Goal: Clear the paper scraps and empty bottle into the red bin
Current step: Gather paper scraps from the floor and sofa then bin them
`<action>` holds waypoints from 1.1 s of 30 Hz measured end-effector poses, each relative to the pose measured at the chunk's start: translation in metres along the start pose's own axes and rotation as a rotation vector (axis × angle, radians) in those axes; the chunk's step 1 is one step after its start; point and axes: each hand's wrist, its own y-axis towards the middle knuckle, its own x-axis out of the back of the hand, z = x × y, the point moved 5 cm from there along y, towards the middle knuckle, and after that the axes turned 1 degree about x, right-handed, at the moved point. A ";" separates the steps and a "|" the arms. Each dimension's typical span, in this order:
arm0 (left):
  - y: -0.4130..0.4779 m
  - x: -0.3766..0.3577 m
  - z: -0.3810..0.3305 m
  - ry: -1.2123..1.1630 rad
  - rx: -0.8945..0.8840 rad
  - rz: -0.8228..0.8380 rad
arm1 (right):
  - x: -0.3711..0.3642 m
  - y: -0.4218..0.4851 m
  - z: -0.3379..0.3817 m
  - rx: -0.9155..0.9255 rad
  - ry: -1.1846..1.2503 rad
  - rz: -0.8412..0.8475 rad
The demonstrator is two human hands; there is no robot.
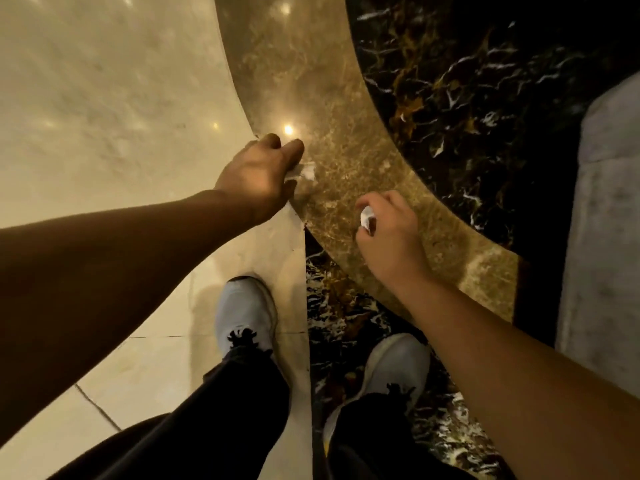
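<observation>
I look straight down at a marble floor. My left hand [258, 174] reaches down to a crumpled white paper scrap [306, 170] lying on the curved tan band of the floor; its fingertips touch or pinch the scrap. My right hand [388, 233] hovers a little lower and to the right, fingers curled around a small white paper scrap [366, 216]. The red bin and the bottle are not in view.
My two feet in pale shoes [244, 311] [394, 365] stand at the seam between cream tiles [104, 98] and black veined marble [467, 81]. A grey stone edge or block [606, 220] rises at the right.
</observation>
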 end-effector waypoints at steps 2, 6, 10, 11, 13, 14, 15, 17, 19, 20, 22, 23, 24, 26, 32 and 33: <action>-0.015 0.042 -0.024 0.008 -0.031 -0.054 | 0.038 -0.006 0.027 0.013 -0.003 0.001; -0.058 0.164 -0.088 0.061 -0.063 -0.159 | 0.147 -0.037 0.095 0.054 -0.050 -0.027; -0.113 0.304 -0.160 0.133 -0.025 -0.250 | 0.269 -0.084 0.179 0.141 -0.025 -0.076; -0.127 0.336 -0.179 0.158 -0.005 -0.272 | 0.297 -0.099 0.201 0.165 -0.035 -0.096; -0.151 0.388 -0.215 0.205 0.039 -0.303 | 0.345 -0.128 0.238 0.195 -0.034 -0.149; -0.169 0.419 -0.240 0.225 0.041 -0.323 | 0.376 -0.149 0.260 0.200 -0.034 -0.167; -0.189 0.446 -0.265 0.239 0.036 -0.340 | 0.403 -0.174 0.278 0.205 -0.045 -0.181; -0.220 0.484 -0.305 0.251 0.016 -0.370 | 0.442 -0.217 0.309 0.231 -0.070 -0.199; -0.256 0.517 -0.349 0.243 -0.031 -0.384 | 0.488 -0.266 0.334 0.227 -0.088 -0.234; -0.270 0.529 -0.372 0.247 -0.064 -0.373 | 0.510 -0.290 0.343 0.224 -0.092 -0.280; -0.287 0.543 -0.411 0.229 -0.139 -0.355 | 0.541 -0.326 0.351 0.229 -0.082 -0.364; -0.297 0.549 -0.435 0.220 -0.206 -0.344 | 0.556 -0.346 0.349 0.201 -0.077 -0.403; -0.306 0.549 -0.456 0.216 -0.286 -0.323 | 0.566 -0.362 0.344 0.153 -0.078 -0.444; -0.325 0.545 -0.501 0.238 -0.470 -0.275 | 0.586 -0.399 0.326 0.009 -0.053 -0.549; -0.423 0.506 -0.616 0.375 -0.962 -0.119 | 0.597 -0.568 0.277 -0.428 0.082 -0.824; -0.446 0.499 -0.631 0.372 -1.032 -0.106 | 0.593 -0.597 0.274 -0.490 0.107 -0.852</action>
